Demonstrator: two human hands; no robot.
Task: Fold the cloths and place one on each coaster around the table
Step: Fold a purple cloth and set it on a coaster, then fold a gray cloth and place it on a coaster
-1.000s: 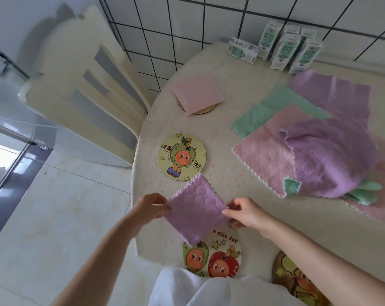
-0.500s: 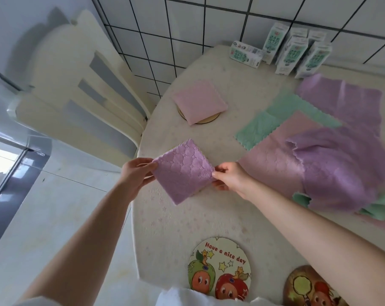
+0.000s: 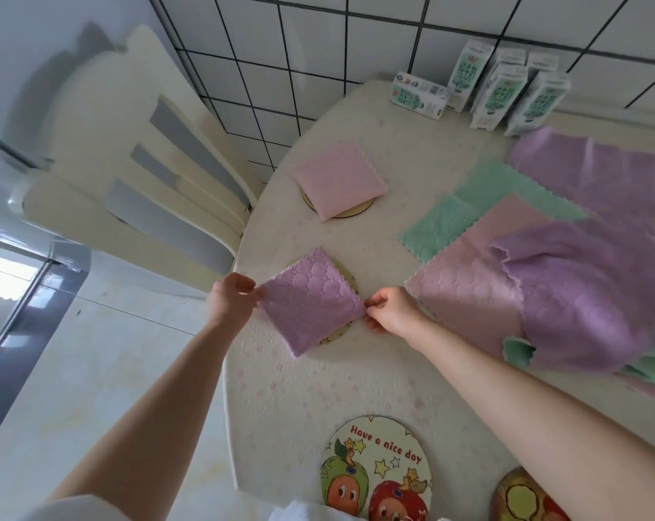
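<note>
A folded purple cloth (image 3: 310, 300) lies over a round cartoon coaster (image 3: 339, 332) near the table's left edge, hiding most of it. My left hand (image 3: 232, 298) pinches the cloth's left corner and my right hand (image 3: 391, 310) pinches its right corner. Farther back, a folded pink cloth (image 3: 341, 178) rests on a second coaster (image 3: 356, 212). A bare coaster reading "Have a nice day" (image 3: 376, 468) lies at the near edge, and another coaster (image 3: 525, 498) shows partly beside it. Unfolded purple (image 3: 589, 287), pink (image 3: 472, 291) and green (image 3: 465, 216) cloths are piled at the right.
The cream table (image 3: 356, 385) curves along its left edge. A cream slatted chair (image 3: 138, 156) stands close to the left of it. Several milk cartons (image 3: 506, 92) stand at the back by the tiled wall. Pale floor lies to the lower left.
Both hands carried the folded purple cloth from near the front edge away from me and lowered it onto the cartoon coaster, which it now covers.
</note>
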